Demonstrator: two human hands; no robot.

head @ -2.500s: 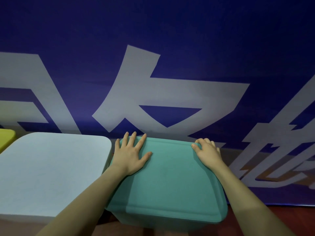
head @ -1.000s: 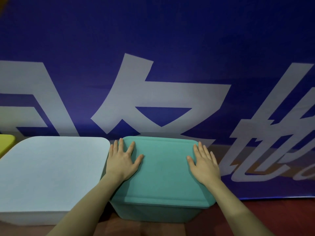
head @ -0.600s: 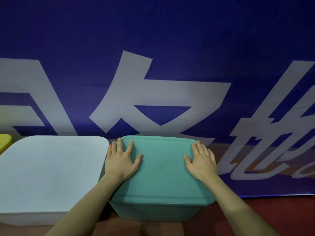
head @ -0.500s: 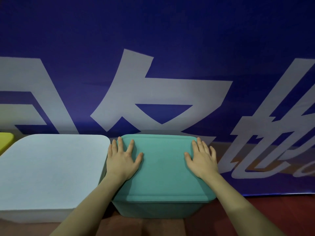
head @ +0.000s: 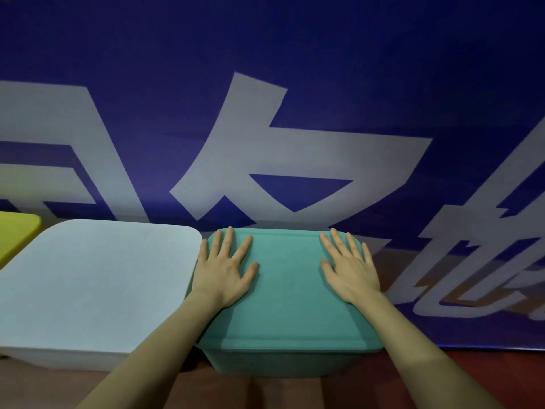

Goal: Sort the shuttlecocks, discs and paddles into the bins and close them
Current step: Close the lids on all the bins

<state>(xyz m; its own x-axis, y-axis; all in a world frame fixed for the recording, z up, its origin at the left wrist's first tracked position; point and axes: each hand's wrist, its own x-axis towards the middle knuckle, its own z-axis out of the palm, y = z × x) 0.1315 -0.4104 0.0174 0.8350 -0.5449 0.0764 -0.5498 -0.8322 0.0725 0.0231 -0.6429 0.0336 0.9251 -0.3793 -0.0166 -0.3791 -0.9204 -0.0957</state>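
A teal bin stands in front of me with its teal lid lying on top. My left hand lies flat on the lid's left side, fingers spread and straight. My right hand lies flat on the lid's right side in the same way. Left of it stands a pale blue bin with its lid on. No shuttlecocks, discs or paddles are visible.
The corner of a yellow lid shows at the far left. A blue banner with large white characters hangs right behind the bins. A dark red-brown floor runs along the bottom.
My right hand, curled over the lid's far right corner 2.5 s ago, now lies flat on the lid. Both hands stay pressed on the teal lid, which now sits level.
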